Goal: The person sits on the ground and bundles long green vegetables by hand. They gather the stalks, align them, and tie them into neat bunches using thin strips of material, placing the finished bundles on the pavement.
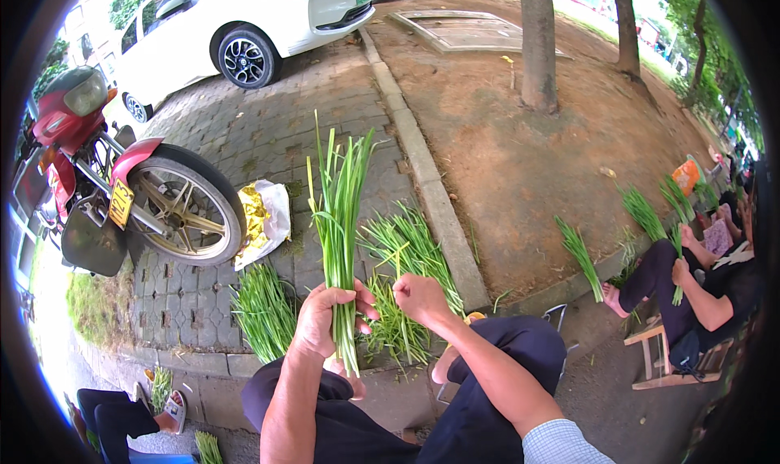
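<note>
An upright bundle of long, flat green leaves (336,204), like chives, is gripped low down in my left hand (333,318), whose thumb and fingers wrap round it. To its right, my right hand (418,300) is closed in a pinch, with a thin yellow blade (397,261) rising from it. A pile of green leaves (406,245) lies on the paving behind my right hand, and another bunch (263,314) lies left of my left hand. Loose trimmings (392,342) are spread below the hands, between my feet.
A red motorbike (138,163), a white car (244,17), a crumpled bag (264,220), a concrete kerb (429,179) and a tree (538,58) surround me. A seated co-worker (715,297) holds leaves at the right; another person's feet (171,411) show at lower left.
</note>
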The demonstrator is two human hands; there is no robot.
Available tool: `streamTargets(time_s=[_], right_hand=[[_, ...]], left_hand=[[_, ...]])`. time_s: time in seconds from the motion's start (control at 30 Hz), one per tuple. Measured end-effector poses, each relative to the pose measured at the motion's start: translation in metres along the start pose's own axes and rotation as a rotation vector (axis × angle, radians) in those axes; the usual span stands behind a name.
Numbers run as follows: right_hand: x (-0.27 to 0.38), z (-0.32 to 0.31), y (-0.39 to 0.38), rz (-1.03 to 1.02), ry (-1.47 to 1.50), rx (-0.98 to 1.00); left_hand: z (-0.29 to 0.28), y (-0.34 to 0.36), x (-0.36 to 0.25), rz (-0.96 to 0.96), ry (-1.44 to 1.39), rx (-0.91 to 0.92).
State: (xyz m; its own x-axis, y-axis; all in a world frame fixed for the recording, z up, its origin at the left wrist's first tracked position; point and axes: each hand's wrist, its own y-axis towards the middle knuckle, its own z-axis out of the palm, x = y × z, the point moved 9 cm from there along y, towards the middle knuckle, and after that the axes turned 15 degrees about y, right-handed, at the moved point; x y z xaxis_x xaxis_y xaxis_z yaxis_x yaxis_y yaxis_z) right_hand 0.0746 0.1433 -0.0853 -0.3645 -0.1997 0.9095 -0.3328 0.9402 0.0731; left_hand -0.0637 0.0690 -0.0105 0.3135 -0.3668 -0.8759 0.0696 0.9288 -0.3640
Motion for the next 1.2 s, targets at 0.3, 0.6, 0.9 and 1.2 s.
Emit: streamTargets(time_s=[0.3,0.6,0.9,1.2], right_hand=[[-0.047,0.046,-0.008,0.052,-0.159,0.149],[-0.005,0.015,-0.001,0.081,-0.095,0.034],[-0.040,0.035,-0.015,0.054,-0.329,0.165],[0.052,-0.023,0.000,-0.055,0.568,-0.079]], left_hand=[[0.003,-0.005,-0.002,0.003,0.011,0.009],[0.007,-0.006,0.002,-0.040,0.064,-0.022],[0.010,-0.002,0.005,-0.008,0.181,-0.040],[0.008,0.001,0.004,0.099,0.456,-0.135]])
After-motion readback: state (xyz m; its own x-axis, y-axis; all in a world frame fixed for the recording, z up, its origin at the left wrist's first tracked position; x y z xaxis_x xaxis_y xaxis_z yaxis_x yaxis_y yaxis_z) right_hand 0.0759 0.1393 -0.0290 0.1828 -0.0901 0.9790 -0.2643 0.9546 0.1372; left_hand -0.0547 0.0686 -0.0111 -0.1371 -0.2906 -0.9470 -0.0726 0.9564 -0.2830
